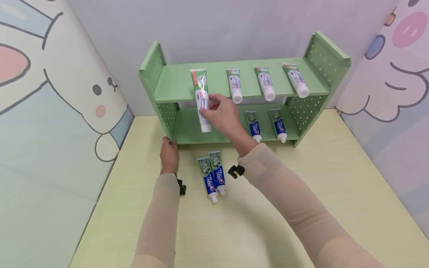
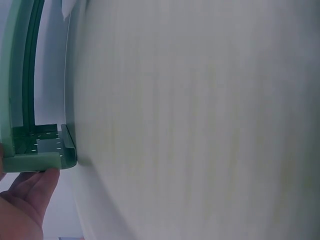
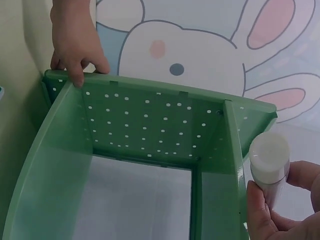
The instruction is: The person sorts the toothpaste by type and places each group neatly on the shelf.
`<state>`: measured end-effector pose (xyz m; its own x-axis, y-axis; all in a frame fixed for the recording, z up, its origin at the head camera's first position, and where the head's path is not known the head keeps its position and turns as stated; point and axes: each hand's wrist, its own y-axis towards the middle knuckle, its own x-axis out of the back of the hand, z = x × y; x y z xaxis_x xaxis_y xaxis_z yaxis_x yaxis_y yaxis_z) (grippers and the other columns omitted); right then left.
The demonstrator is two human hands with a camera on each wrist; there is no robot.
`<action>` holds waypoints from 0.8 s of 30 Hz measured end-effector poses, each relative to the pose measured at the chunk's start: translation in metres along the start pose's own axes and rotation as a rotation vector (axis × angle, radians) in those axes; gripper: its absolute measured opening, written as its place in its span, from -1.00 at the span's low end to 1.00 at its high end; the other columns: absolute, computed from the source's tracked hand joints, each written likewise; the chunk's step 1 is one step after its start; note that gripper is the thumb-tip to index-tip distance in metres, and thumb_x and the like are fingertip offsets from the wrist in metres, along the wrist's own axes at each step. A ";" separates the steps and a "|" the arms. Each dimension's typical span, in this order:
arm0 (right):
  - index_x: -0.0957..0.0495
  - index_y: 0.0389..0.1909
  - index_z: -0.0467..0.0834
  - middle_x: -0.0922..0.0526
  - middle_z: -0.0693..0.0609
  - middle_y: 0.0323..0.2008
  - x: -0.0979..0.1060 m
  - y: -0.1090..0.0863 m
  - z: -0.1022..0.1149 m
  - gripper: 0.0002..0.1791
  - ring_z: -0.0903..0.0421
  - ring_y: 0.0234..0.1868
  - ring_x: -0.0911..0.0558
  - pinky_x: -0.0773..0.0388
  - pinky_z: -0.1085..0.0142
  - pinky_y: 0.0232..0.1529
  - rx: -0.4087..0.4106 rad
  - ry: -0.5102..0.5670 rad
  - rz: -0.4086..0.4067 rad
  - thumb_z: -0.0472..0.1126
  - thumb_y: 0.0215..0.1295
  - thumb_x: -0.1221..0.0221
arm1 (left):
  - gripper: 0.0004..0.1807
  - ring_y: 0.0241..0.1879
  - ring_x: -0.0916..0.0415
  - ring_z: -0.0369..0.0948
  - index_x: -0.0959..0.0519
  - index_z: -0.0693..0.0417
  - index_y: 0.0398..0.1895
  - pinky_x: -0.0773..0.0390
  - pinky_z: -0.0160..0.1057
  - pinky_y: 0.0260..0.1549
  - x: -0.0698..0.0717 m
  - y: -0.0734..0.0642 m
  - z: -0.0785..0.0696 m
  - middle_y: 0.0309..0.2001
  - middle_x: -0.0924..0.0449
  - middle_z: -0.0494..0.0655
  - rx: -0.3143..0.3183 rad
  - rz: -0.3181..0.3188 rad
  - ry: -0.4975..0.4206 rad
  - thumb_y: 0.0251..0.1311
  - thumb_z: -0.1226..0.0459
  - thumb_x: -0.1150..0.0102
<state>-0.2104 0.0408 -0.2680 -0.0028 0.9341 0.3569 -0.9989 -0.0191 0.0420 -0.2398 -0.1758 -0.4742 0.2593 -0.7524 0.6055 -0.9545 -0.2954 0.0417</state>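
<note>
A white-and-green toothpaste tube (image 1: 202, 93) is pinched between the thumb and fingers of my right hand (image 1: 225, 116), cap downward, in front of the upper board's left part. The right wrist view shows its white cap (image 3: 270, 155) beside the shelf's side. My left hand (image 1: 169, 155) grips the bottom front corner of the green two-tier shelf (image 1: 194, 131); its fingers (image 3: 75, 70) lie over the side panel's edge. Three similar white-and-green tubes (image 1: 267, 83) lie in a row on the upper board, caps forward. Two blue-and-green toothpaste tubes (image 1: 277, 124) lie on the lower board.
Two more blue-and-green tubes (image 1: 208, 178) lie side by side, touching, on the pale table (image 1: 214, 234) in front of the shelf. A grey wall (image 1: 234, 29) stands behind; walls with cartoon animals (image 1: 87, 89) flank both sides.
</note>
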 end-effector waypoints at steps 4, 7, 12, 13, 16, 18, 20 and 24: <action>-0.41 0.32 -0.13 -0.54 0.02 -0.15 -0.002 0.005 0.005 -0.36 0.12 -0.15 -0.54 -0.56 0.32 -0.24 0.016 0.007 -0.038 -0.22 0.22 -0.36 | -0.54 -0.04 -0.44 0.02 -0.16 0.18 0.34 -0.45 0.03 -0.12 -0.001 0.001 0.003 0.09 -0.43 0.16 -0.003 0.009 -0.006 0.55 0.10 0.25; -0.41 0.33 -0.11 -0.54 0.02 -0.16 -0.003 0.009 0.008 -0.37 0.13 -0.17 -0.54 -0.56 0.33 -0.26 0.017 -0.005 -0.050 -0.20 0.23 -0.36 | -0.53 -0.03 -0.44 0.02 -0.16 0.19 0.34 -0.45 0.03 -0.11 -0.001 0.002 0.004 0.10 -0.43 0.16 -0.005 0.005 -0.003 0.55 0.10 0.24; -0.41 0.33 -0.12 -0.55 0.01 -0.16 -0.005 0.015 0.012 -0.37 0.13 -0.17 -0.55 -0.56 0.33 -0.26 0.009 -0.010 -0.052 -0.21 0.24 -0.35 | -0.55 -0.05 -0.43 0.00 -0.17 0.18 0.32 -0.45 0.02 -0.12 0.000 0.001 0.003 0.08 -0.43 0.14 0.006 0.004 -0.011 0.55 0.10 0.24; -0.41 0.33 -0.11 -0.55 0.01 -0.16 -0.005 0.016 0.012 -0.37 0.13 -0.17 -0.55 -0.56 0.33 -0.26 0.008 -0.012 -0.053 -0.21 0.24 -0.35 | -0.55 -0.06 -0.43 0.00 -0.17 0.18 0.32 -0.45 0.02 -0.13 0.000 0.001 0.002 0.07 -0.43 0.13 0.007 0.006 -0.012 0.55 0.10 0.24; -0.41 0.33 -0.11 -0.55 0.02 -0.16 -0.006 0.019 0.013 -0.38 0.13 -0.18 -0.55 -0.56 0.34 -0.27 0.006 -0.023 -0.059 -0.21 0.24 -0.35 | -0.57 -0.09 -0.43 0.00 -0.19 0.18 0.29 -0.45 0.02 -0.16 0.000 0.000 0.001 0.04 -0.45 0.13 0.007 0.001 -0.008 0.55 0.11 0.23; -0.41 0.32 -0.10 -0.56 0.02 -0.16 -0.006 0.020 0.014 -0.38 0.13 -0.19 -0.56 -0.56 0.34 -0.27 0.008 -0.032 -0.065 -0.21 0.24 -0.35 | -0.58 -0.10 -0.44 0.01 -0.20 0.18 0.28 -0.45 0.02 -0.17 0.000 -0.001 0.000 0.03 -0.45 0.13 0.005 -0.001 -0.006 0.55 0.11 0.23; -0.41 0.33 -0.10 -0.56 0.02 -0.16 -0.006 0.023 0.015 -0.38 0.14 -0.19 -0.56 -0.56 0.34 -0.27 0.007 -0.037 -0.069 -0.21 0.25 -0.34 | -0.57 -0.10 -0.44 0.01 -0.20 0.18 0.29 -0.45 0.02 -0.16 0.000 -0.001 0.000 0.03 -0.45 0.13 0.005 0.000 -0.009 0.55 0.11 0.23; -0.41 0.33 -0.09 -0.57 0.03 -0.16 -0.006 0.027 0.016 -0.38 0.15 -0.19 -0.56 -0.56 0.36 -0.28 0.012 -0.050 -0.075 -0.20 0.25 -0.34 | -0.55 -0.07 -0.43 0.00 -0.17 0.19 0.32 -0.46 0.01 -0.13 0.000 0.000 0.000 0.05 -0.44 0.13 0.007 0.012 -0.015 0.55 0.11 0.24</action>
<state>-0.2365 0.0284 -0.2538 0.0745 0.9143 0.3982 -0.9956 0.0458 0.0813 -0.2397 -0.1758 -0.4736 0.2504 -0.7647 0.5938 -0.9564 -0.2905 0.0292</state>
